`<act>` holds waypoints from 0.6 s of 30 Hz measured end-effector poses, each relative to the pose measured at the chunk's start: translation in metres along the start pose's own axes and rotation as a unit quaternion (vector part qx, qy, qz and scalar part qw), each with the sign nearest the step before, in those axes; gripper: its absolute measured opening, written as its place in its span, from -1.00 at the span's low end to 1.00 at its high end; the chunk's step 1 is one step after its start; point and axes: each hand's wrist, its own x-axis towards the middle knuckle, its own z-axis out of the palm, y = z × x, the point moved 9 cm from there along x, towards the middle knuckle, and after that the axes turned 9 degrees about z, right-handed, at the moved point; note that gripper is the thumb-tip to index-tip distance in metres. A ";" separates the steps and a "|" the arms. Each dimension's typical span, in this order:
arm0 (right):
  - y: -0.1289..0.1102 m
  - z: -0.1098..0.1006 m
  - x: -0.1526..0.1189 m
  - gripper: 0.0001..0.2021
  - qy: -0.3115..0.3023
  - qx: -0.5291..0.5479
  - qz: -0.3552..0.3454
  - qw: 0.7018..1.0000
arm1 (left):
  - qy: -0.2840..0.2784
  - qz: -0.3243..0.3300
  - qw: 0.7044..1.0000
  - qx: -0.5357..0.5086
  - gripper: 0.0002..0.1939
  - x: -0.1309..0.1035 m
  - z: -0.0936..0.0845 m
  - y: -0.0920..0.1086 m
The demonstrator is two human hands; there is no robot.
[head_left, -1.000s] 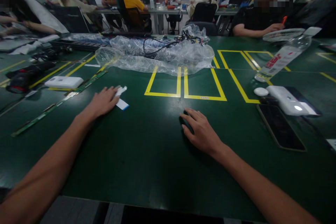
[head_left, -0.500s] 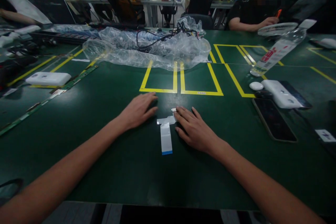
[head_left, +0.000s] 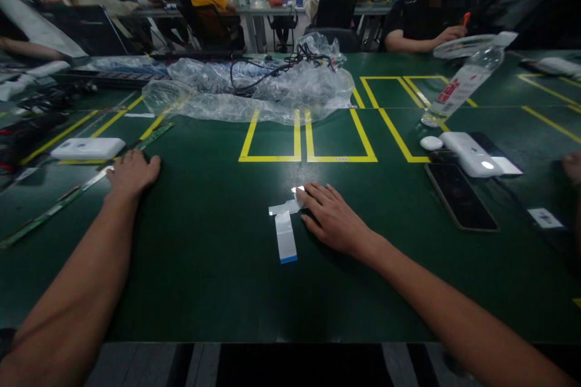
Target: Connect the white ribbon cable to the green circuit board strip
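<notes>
My right hand [head_left: 334, 217] lies palm down in the middle of the table, fingers stretched out and open. Its fingertips rest on one end of a white flat ribbon cable [head_left: 285, 237], which is bent and has a blue tip pointing towards me. Over on the left, my left hand [head_left: 131, 176] is at a long, narrow green circuit board strip [head_left: 93, 181]. Its thumb stands apart from the other fingers, whose tips reach over the strip and are partly hidden. The strip lies slantwise on the table.
Behind the left hand lies a white oblong device [head_left: 88, 148]. Crumpled clear plastic [head_left: 254, 94] with black cables spreads across the back. To the right are a phone [head_left: 462, 196], a white power bank [head_left: 472, 154] and a tilted bottle [head_left: 467, 81]. Other people sit around.
My left hand has moved left from beside the ribbon cable to the circuit board strip. My right hand stays on the cable. The view has shifted slightly.
</notes>
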 end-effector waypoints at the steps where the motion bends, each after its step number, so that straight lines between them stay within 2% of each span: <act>1: 0.001 0.000 0.000 -0.40 -0.001 -0.002 0.004 1.000 | 0.030 -0.035 0.999 0.009 -0.11 -0.002 -0.009 -0.019; 3: 0.001 0.002 0.001 -0.39 -0.005 -0.011 0.009 1.000 | 0.078 -0.104 0.991 0.030 -0.02 -0.004 -0.021 -0.053; 4: 0.001 0.002 0.001 -0.39 -0.007 -0.017 0.009 1.000 | 0.083 -0.124 0.988 0.037 0.01 -0.004 -0.021 -0.062; 6: -0.001 0.003 0.001 -0.40 -0.009 -0.023 0.007 1.000 | 0.066 -0.122 0.990 0.040 0.04 0.002 -0.010 -0.059; 7: -0.002 0.003 0.001 -0.40 -0.010 -0.024 0.006 1.000 | 0.055 -0.106 0.992 0.038 0.03 0.007 -0.003 -0.047; 9: -0.005 0.003 0.000 -0.39 -0.014 -0.024 0.003 1.000 | 0.031 -0.054 0.998 0.030 -0.08 0.016 0.014 -0.004; 12: -0.010 0.005 0.000 -0.37 -0.024 -0.032 -0.007 0.999 | -0.013 0.059 0.998 0.023 -0.27 0.018 0.037 0.094; 15: -0.014 0.006 0.001 -0.37 -0.025 -0.038 -0.013 0.999 | -0.029 0.176 0.984 -0.001 -0.30 -0.002 0.047 0.194; 17: -0.016 0.006 0.002 -0.37 -0.022 -0.036 -0.016 0.999 | -0.032 0.241 0.970 -0.027 -0.30 -0.023 0.048 0.242; 18: -0.017 0.007 0.002 -0.37 -0.022 -0.035 -0.019 0.999 | -0.032 0.262 0.964 -0.038 -0.30 -0.032 0.048 0.258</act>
